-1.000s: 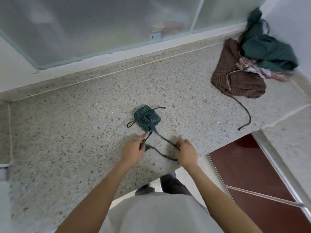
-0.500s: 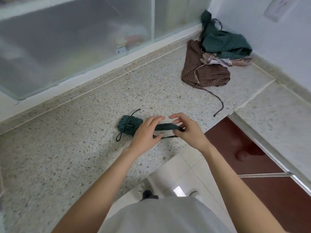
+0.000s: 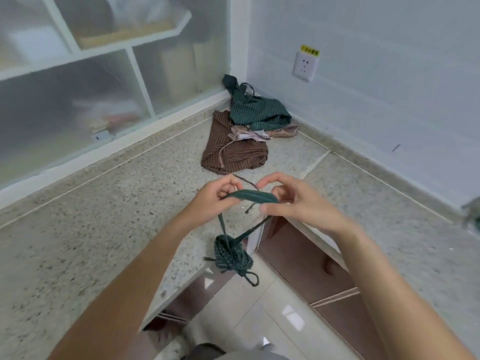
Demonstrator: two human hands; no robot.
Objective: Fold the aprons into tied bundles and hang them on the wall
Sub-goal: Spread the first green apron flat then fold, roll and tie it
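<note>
A tied green striped apron bundle [image 3: 232, 255] hangs in the air over the counter's front edge, dangling from its neck strap [image 3: 250, 196]. My left hand [image 3: 217, 197] pinches the strap's left end and my right hand [image 3: 296, 201] pinches its right end, so the strap stretches flat between them. Two thin cords run down from the strap to the bundle. Loose aprons lie piled in the far corner: a brown striped one [image 3: 233, 149] underneath, a green striped one [image 3: 255, 110] on top, with a checked piece [image 3: 259, 132] between them.
The speckled stone counter [image 3: 104, 216] wraps round the corner to the right. Frosted cabinet doors [image 3: 104, 87] stand behind it. A wall socket [image 3: 306, 66] sits on the white tiled wall. Below are brown cabinet fronts [image 3: 306, 261] and a tiled floor.
The bundle has been lifted off the counter and now hangs from the strap held up between both hands. The view has swung toward the right corner and wall.
</note>
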